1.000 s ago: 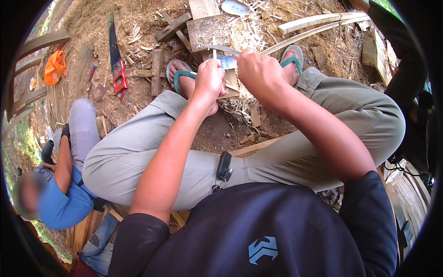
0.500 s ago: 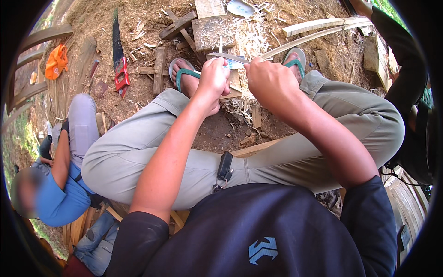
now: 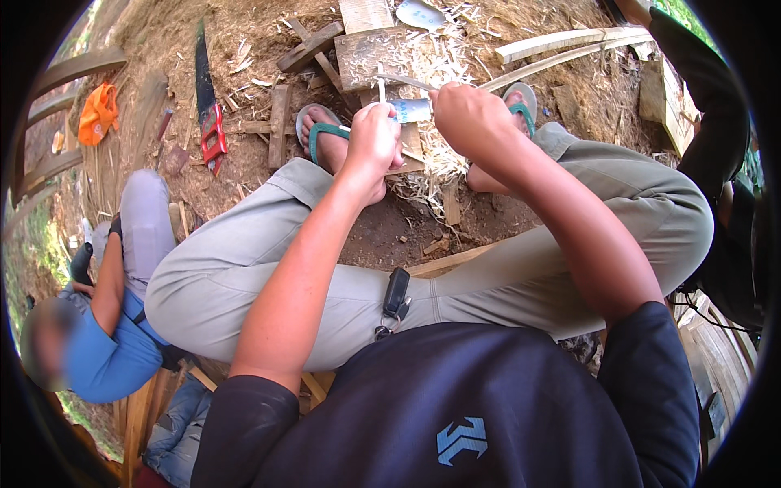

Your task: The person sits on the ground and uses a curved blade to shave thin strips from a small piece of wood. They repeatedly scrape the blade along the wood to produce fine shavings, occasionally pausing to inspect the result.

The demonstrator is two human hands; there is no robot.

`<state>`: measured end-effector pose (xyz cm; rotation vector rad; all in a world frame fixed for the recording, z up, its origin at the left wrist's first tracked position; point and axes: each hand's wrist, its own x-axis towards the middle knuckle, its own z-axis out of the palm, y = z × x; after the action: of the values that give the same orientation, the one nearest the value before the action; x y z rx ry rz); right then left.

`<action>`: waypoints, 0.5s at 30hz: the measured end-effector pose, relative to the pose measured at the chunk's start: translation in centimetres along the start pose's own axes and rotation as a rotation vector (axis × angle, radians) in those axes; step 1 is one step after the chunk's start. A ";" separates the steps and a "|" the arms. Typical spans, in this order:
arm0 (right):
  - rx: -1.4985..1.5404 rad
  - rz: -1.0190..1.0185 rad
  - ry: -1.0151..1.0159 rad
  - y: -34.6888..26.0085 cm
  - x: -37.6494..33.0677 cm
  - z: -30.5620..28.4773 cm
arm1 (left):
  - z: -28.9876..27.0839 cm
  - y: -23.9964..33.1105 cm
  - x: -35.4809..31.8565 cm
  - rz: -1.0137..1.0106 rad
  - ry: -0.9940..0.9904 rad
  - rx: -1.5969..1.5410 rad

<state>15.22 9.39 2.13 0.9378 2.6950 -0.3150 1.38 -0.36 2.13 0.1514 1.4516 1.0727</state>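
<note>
Some blue printing (image 3: 399, 111) near the blade (image 3: 406, 80)

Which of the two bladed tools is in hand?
The slim grey metal knife, its blade jutting left from the right hand. The long dark-bladed, red-handled handsaw instead lies untouched on the brown dirt ground.

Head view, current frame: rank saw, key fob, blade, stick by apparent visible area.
1. Saw
2. Key fob, on the lap, so likely flattered by nearness to the camera
3. Blade at the right hand
4. Stick, lower part hidden in the left hand
</note>
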 end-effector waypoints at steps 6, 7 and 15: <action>0.001 -0.110 0.002 -2.1 -2.9 -3.2 | -0.3 0.1 0.0 0.023 0.017 0.011; 0.052 -0.061 -0.044 -2.3 -3.0 -3.6 | -0.3 0.1 -0.1 0.040 0.011 0.028; 0.137 0.109 -0.098 -2.7 -2.3 -2.8 | 0.1 0.7 -0.5 0.004 0.013 0.035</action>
<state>14.73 6.82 5.79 1.0738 2.5489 -0.5140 1.20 -0.24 2.96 0.1725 1.4826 1.0532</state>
